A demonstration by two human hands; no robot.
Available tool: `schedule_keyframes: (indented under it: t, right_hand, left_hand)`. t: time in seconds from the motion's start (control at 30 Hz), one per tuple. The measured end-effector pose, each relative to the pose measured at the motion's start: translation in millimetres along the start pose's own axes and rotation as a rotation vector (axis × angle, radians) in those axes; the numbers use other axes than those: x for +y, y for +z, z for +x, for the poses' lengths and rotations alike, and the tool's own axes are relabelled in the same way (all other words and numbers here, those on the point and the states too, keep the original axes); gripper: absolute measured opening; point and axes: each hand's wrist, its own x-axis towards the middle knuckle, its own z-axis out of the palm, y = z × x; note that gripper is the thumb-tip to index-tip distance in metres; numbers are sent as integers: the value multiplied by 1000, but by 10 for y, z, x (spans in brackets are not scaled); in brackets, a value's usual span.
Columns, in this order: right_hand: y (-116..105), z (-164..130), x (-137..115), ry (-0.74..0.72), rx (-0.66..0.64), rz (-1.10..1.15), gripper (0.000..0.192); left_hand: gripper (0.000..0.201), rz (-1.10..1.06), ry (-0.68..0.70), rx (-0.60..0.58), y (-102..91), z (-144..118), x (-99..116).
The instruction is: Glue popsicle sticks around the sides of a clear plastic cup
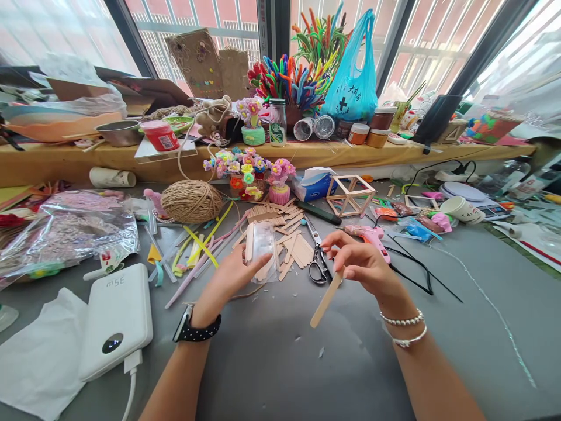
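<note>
My right hand (362,263) pinches a wooden craft stick (326,299) between thumb and fingers, its free end slanting down to the left above the grey table. My left hand (234,272) is around the near left side of a clear plastic box (264,241), thumb across its front; the other fingers are partly hidden. One craft stick stands upright by those fingers. Behind the box lies a loose pile of craft sticks (298,250). Black-handled scissors (319,266) rest between my hands, and a pink glue gun (372,238) lies just beyond my right hand.
A twine ball (191,200), fluffy flower pots (279,181) and a wooden stick frame (350,196) stand farther back. To the left are a white power bank (117,320) and tissue (39,356). Black cable (427,275) runs right. Jars and a blue bag (353,70) line the sill.
</note>
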Motion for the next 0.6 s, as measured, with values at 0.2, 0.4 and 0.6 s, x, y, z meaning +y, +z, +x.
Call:
schedule_keyframes:
  t: [0.2, 0.4, 0.6]
  right_hand:
    - [2, 2, 10, -2, 11, -15, 9]
    - [8, 3, 14, 9, 84, -7, 12]
    - [10, -7, 9, 12, 142, 29, 12]
  left_hand:
    - [66, -93, 23, -77, 27, 12, -17]
    - [68, -276, 78, -101, 8, -53, 33]
    - [62, -541, 126, -196, 13, -96, 50]
